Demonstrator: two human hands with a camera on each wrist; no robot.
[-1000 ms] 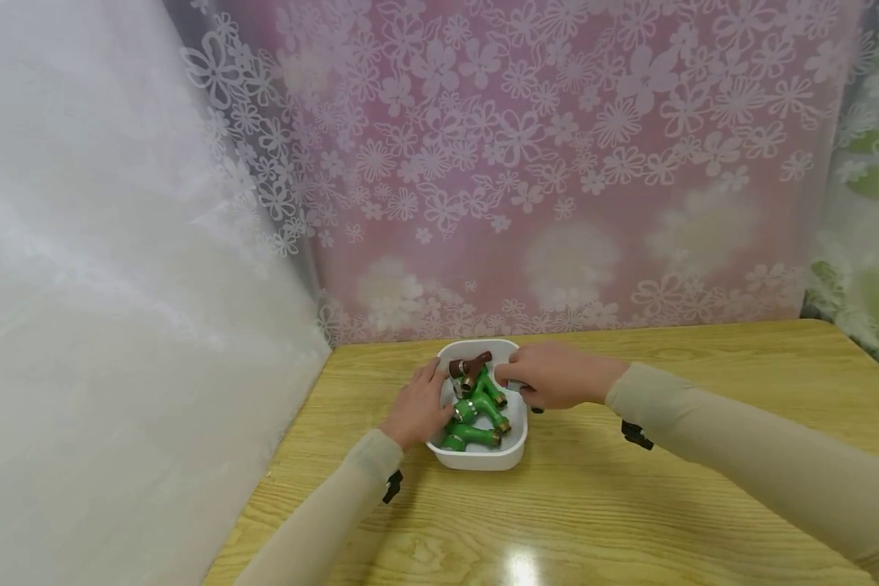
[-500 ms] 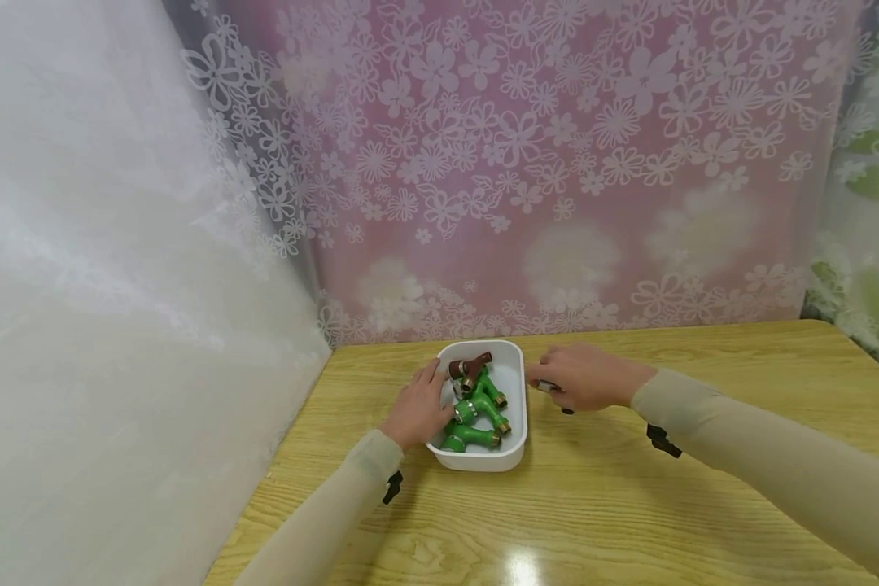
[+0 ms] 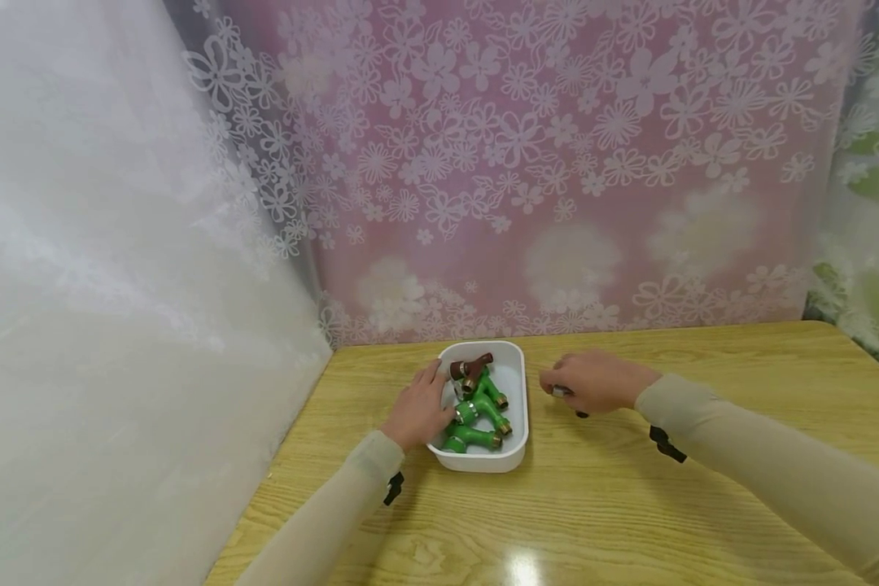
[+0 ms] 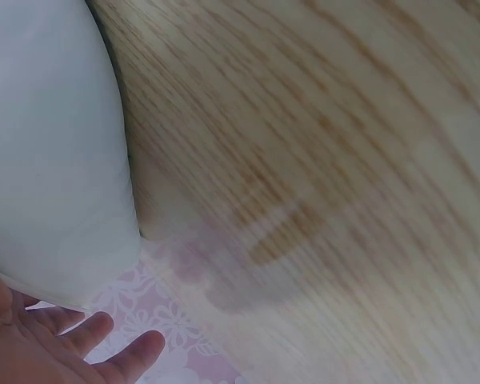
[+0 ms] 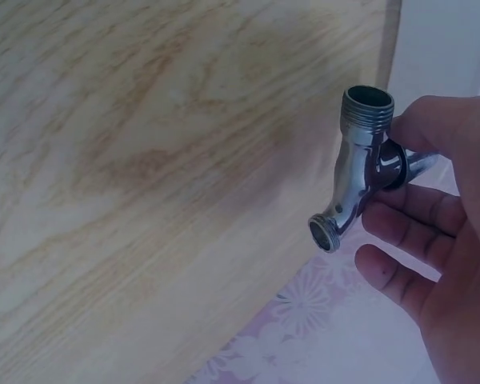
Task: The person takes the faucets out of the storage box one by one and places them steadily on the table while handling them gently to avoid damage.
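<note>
In the head view a white plastic tub [image 3: 514, 391] holds several green angled taps [image 3: 483, 440] with brass threaded ends, and a dark brown tap [image 3: 476, 368] lies on top of them at the far end. My left hand [image 3: 419, 411] rests across the tub's left rim, its fingers loosely extended in the left wrist view. To the right of the tub, my right hand [image 3: 596, 381] grips a chrome tap [image 5: 354, 172]. The right wrist view shows this tap's two threaded open ends pointing away from the palm, with the thumb and fingers around its handle side.
The tub stands on a wood-grain table [image 3: 593, 513] near its back edge. Behind hangs a pink flowered curtain [image 3: 527, 203], and a white sheet [image 3: 117, 325] closes off the left side.
My right hand has drawn back from over the tub to the right with the chrome tap, and now hangs over the table. The left hand stays at the tub's rim.
</note>
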